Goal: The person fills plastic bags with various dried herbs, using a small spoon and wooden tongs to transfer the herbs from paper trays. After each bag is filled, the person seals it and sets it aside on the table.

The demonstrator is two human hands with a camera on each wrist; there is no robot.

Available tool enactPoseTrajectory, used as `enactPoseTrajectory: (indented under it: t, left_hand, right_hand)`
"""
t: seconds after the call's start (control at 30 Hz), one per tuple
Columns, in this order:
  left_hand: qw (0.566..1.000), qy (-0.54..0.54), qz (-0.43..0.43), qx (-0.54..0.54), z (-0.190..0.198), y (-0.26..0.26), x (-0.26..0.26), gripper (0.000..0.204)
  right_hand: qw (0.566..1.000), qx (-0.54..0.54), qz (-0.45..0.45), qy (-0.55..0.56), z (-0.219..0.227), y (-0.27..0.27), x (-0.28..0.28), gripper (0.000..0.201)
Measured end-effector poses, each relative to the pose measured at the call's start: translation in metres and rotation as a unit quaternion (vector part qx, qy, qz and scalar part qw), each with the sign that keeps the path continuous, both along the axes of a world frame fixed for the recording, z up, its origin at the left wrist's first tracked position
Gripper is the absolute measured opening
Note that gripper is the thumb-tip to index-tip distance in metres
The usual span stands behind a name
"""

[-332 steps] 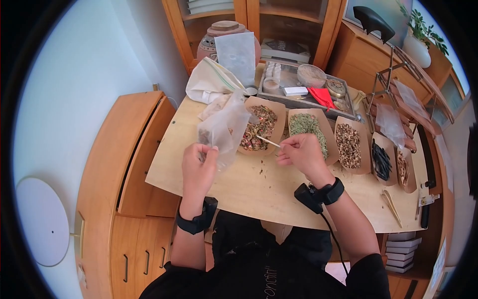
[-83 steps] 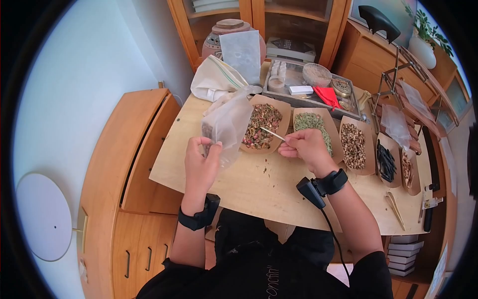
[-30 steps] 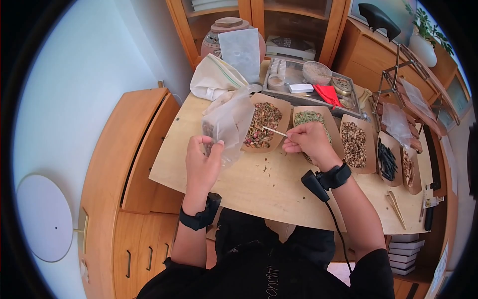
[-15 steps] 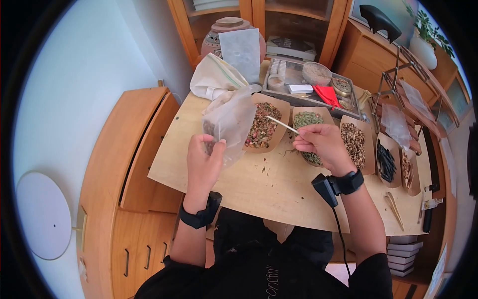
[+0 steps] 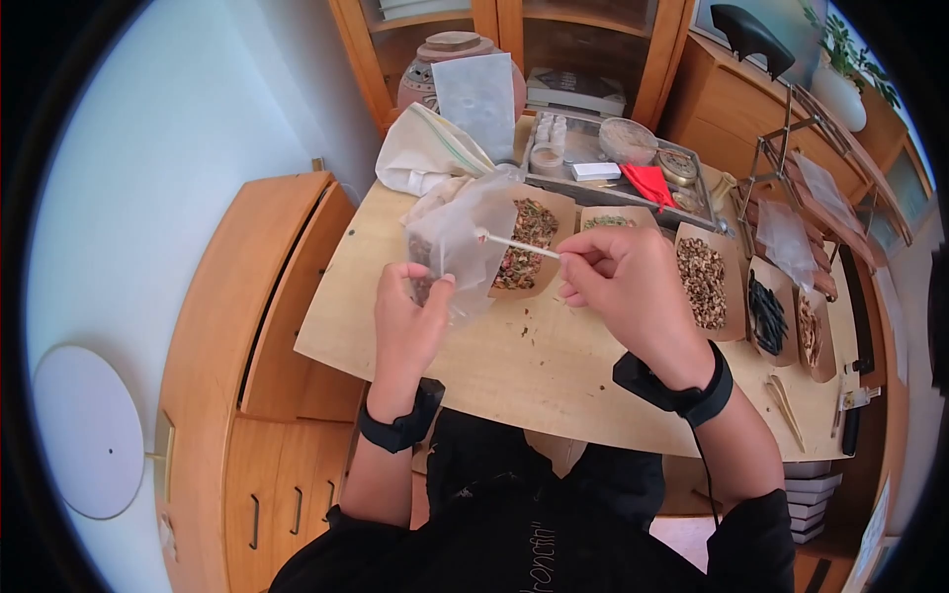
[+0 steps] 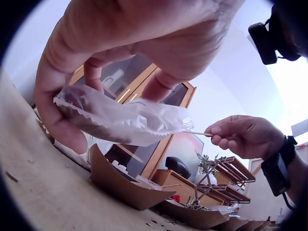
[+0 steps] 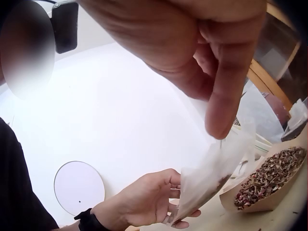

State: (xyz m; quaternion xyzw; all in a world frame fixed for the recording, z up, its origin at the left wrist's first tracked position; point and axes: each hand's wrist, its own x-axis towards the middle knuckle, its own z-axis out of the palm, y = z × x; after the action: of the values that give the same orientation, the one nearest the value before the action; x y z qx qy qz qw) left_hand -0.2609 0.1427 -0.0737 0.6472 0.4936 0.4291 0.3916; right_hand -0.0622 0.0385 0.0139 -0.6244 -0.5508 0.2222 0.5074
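My left hand [image 5: 410, 318] grips a translucent bag [image 5: 465, 259] by its lower part, with dark dried bits inside it. In the left wrist view the bag [image 6: 120, 120] stretches sideways between the fingers and thumb. My right hand [image 5: 633, 282] pinches a thin pale stick [image 5: 522, 246] whose far tip overlaps the bag's upper part. From the left wrist, the stick [image 6: 197, 133] meets the bag's open end. Just behind the bag stands a brown paper tray [image 5: 565, 210] of dried flower-and-leaf mix [image 5: 534, 219], partly covered by it. My right hand largely hides a tray of green herb [image 5: 608, 219].
Further right stand paper trays of brown chopped pieces [image 5: 702, 282], black strips [image 5: 766, 311] and pale slices [image 5: 809, 331]. Tweezers [image 5: 785, 413] lie near the front edge. Behind are a grey tray [image 5: 554, 188] with jars and a red pouch, and a white cloth bag [image 5: 425, 153].
My right hand has turned and brought the stick left from above the trays to the bag. Earlier the stick pointed into the flower mix. My left hand keeps the bag nearly still.
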Motion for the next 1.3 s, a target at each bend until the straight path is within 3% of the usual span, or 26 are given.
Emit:
enactPoseTrajectory:
  t: [0.03, 0.13, 0.27, 0.43, 0.5, 0.53, 0.6, 0.7, 0.8, 1.3]
  left_hand:
    - [1.0, 0.002, 0.0, 0.0, 0.0, 0.0, -0.001, 0.033]
    - [0.999, -0.029, 0.003, -0.025, -0.002, 0.003, -0.004, 0.031]
    - [0.993, -0.084, -0.004, -0.078, 0.011, -0.001, -0.004, 0.028]
    - [0.99, -0.111, -0.013, -0.081, 0.007, 0.001, -0.006, 0.026]
    - [0.99, -0.114, -0.012, -0.079, 0.005, 0.001, -0.006, 0.026]
    - [0.99, -0.118, -0.012, -0.076, 0.004, 0.002, -0.006, 0.026]
    - [0.991, -0.113, -0.012, -0.078, 0.006, 0.002, -0.008, 0.025]
    - [0.991, -0.107, -0.013, -0.077, 0.006, 0.002, -0.01, 0.025]
    - [0.991, -0.105, -0.011, -0.076, 0.008, 0.002, -0.011, 0.026]
    - [0.996, -0.059, 0.014, -0.063, 0.0, 0.006, -0.013, 0.029]
  right_hand:
    - [1.0, -0.001, 0.002, -0.001, 0.001, -0.001, -0.001, 0.01]
    - [0.991, 0.067, -0.103, -0.044, 0.004, -0.005, 0.004, 0.01]
    - [0.985, -0.03, -0.113, -0.124, -0.011, -0.006, 0.023, 0.008]
    - [0.976, -0.035, -0.1, -0.191, -0.036, 0.002, 0.019, 0.009]
    - [0.985, -0.147, -0.082, 0.033, -0.041, 0.008, 0.015, 0.01]
    - [0.985, -0.147, -0.081, 0.033, -0.046, 0.01, 0.015, 0.01]
    - [0.97, -0.174, -0.043, 0.166, -0.061, 0.017, 0.015, 0.012]
    - [0.952, -0.176, -0.033, 0.25, -0.071, 0.021, 0.014, 0.013]
    - [0.935, -0.173, -0.025, 0.31, -0.074, 0.02, 0.019, 0.015]
    - [0.923, -0.145, -0.039, 0.354, -0.062, 0.009, 0.035, 0.018]
